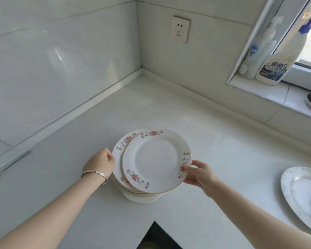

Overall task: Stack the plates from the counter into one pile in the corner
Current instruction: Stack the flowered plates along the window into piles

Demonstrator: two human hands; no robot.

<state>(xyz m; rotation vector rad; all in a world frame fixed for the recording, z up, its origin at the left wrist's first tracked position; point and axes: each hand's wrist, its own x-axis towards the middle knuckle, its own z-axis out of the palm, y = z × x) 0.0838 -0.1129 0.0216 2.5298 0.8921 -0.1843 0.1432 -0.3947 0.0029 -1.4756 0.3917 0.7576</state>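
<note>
A pile of white plates (pixel 120 155) with flower-patterned rims stands on the white counter (pixel 223 159), near its front inner edge. The top flowered plate (pixel 156 160) sits shifted to the right and slightly tilted over the pile. My right hand (pixel 199 174) pinches its right rim, thumb on top and fingers beneath. My left hand (pixel 101 162), with a silver bracelet at the wrist, grips the left edge of the pile with curled fingers. The lower plates are mostly hidden under the top ones.
A large oval plate (pixel 302 194) lies at the right on the counter. The tiled corner (pixel 140 69) is at the back, with a wall socket (pixel 180 28) above it. Cleaner bottles (pixel 275 63) stand on the window sill. A dark gap (pixel 160 238) opens below the counter's front edge.
</note>
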